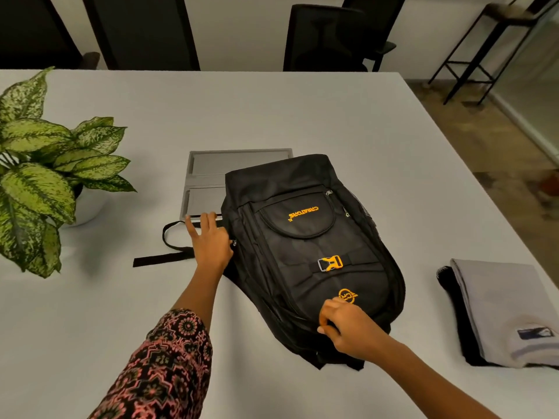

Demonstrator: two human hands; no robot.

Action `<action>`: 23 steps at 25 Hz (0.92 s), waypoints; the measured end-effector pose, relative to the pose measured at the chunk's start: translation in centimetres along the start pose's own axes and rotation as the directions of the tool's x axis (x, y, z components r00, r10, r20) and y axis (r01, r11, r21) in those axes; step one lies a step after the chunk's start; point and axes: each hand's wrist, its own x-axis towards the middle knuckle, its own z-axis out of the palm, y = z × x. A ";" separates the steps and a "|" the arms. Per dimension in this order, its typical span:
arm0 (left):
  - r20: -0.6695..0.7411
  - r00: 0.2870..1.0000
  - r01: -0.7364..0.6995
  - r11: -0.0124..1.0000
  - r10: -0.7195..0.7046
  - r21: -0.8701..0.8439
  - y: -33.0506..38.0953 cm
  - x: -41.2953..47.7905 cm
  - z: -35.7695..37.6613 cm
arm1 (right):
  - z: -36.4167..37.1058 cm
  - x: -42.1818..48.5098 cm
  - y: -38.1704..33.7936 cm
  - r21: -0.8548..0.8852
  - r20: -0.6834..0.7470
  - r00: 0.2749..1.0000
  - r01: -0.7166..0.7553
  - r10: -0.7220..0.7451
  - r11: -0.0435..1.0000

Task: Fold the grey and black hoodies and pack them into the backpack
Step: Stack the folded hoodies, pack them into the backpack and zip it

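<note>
The backpack (302, 252) lies mid-surface, apparently closed. Left hand (211, 246) spread against its 9 o'clock side, right hand (348, 328) pinching the 6 o'clock seam. Grey hoodie (499, 303) folded atop black hoodie (453, 297) at 3 o'clock. Next, likely: unzip.

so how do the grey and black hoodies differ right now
The grey hoodie lies on top in plain view. The black hoodie lies under it, with only its left edge showing. The grey hoodie shows a small dark patch at its near end, while no marking shows on the black hoodie. Both are folded and stacked on the table, to the right of the backpack, and neither is in it.
</note>
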 end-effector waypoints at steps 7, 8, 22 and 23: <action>0.014 1.000 -0.026 0.992 0.028 -0.127 3.6 -4.4 0.1 | 1.3 -0.2 -0.5 -0.020 0.042 0.997 -0.057 0.058 0.998; -0.001 0.999 -0.036 0.988 0.036 -0.152 4.8 -5.3 -0.2 | 1.2 -0.4 -0.3 -0.003 0.038 0.998 -0.060 0.060 0.998; -0.129 0.913 -0.368 0.646 0.387 -0.669 34.3 -15.3 -5.8 | -7.6 -16.7 26.6 0.367 -0.361 0.722 -0.471 0.590 0.802; -0.065 0.907 -0.333 0.616 0.416 -0.714 37.0 -15.9 -5.5 | -8.7 -18.4 29.4 0.363 -0.363 0.668 -0.540 0.649 0.759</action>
